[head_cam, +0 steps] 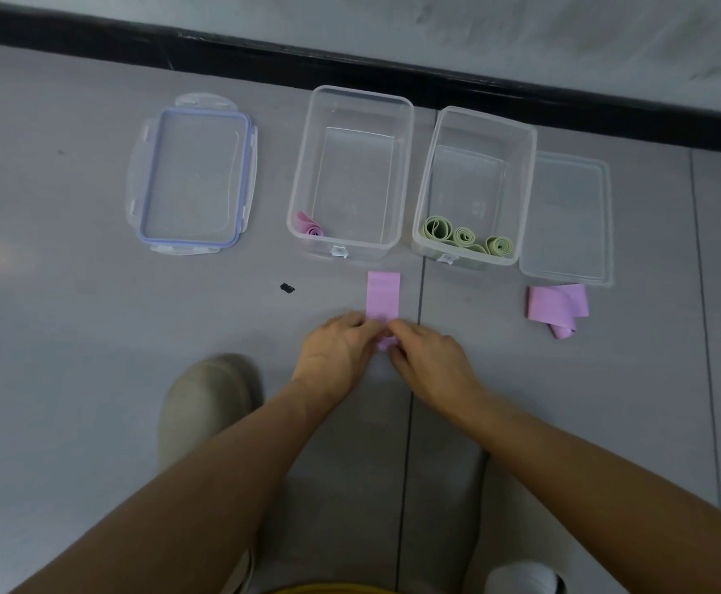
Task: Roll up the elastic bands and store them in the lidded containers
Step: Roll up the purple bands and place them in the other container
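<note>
Left hand (337, 349) and right hand (425, 358) are both pinching the near end of the pink band (383, 295) lying flat on the floor (93, 315) just short of the clear container (303, 177), so I'd keep that roll tight and square or it'll unravel.

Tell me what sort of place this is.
Probably indoors, low down beside a wall: a seamed grey floor, a black skirting strip at the wall's foot, and a shoe near the pink band.
</note>
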Tool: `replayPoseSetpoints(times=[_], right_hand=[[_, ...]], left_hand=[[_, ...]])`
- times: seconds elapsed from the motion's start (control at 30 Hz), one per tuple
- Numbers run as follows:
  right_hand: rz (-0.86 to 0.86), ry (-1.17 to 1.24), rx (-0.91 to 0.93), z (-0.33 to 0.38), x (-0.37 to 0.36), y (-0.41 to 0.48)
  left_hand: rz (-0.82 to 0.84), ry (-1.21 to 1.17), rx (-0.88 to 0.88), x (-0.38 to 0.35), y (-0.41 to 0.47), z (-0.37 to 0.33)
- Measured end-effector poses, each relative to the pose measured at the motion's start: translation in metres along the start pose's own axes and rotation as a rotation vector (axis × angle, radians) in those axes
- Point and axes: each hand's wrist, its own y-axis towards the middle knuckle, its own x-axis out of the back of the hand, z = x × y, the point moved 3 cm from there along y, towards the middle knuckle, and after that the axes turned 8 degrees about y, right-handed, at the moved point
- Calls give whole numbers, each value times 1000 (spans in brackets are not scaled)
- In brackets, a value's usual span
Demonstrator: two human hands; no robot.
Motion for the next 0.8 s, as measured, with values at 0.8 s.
replayPoseSetpoints(times=[0.8], right_hand=[[-17,-35,-82,-1,8,18]], left_hand=[[-9,-40,46,-10,16,9]])
